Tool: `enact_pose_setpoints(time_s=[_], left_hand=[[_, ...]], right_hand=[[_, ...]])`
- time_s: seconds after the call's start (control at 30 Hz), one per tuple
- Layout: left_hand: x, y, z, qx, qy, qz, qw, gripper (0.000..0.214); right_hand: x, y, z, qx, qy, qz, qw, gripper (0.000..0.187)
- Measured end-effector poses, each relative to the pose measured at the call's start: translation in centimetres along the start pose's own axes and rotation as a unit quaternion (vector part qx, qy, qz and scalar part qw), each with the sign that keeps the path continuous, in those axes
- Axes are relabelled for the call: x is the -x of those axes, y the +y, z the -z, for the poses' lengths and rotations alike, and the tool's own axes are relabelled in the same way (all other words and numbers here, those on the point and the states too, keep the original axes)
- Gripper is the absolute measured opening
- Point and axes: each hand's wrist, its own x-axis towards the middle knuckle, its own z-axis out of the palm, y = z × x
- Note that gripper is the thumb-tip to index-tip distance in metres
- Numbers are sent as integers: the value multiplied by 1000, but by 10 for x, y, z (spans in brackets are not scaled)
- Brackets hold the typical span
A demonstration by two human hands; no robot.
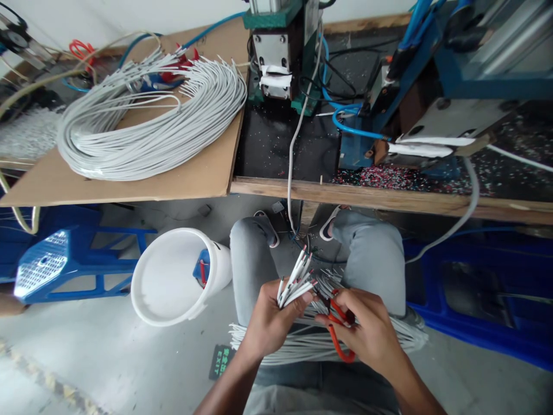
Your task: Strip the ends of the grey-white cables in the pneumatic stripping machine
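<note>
My left hand (272,320) is closed round a small bunch of white cables (296,279), whose tips show dark and reddish wire ends. In my right hand (367,323) is a pair of scissors (341,346) with orange-red handles, its dark blades pointing at the cable ends beside my left fingers. Across my lap, under both hands, lies a bundle of grey-white cables (298,346). More thin cable ends (329,279) stick up between my knees, just beyond the scissors.
A large coil of white cable (151,138) rests on cardboard (216,167) on the bench. Two presses, one green (274,63) and one blue (432,127), stand there among coloured scraps (389,177). A white bucket (173,317) and blue stool (82,259) are left of my legs.
</note>
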Motion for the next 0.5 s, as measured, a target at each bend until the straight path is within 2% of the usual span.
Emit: enact_pose_setpoints(time_s=[0.13,0.3,0.5], left_hand=[[0,0,1,-9,-10,7,1000,28],[3,-4,5,-19,1,27,999,31],[3,-4,5,-12,11,28,999,30]], right_hand=[[-1,2,1,6,19,5,1000,39],[-2,8,17,-44,64,-63,995,32],[2,9,14,-77,9,-104,992,22]])
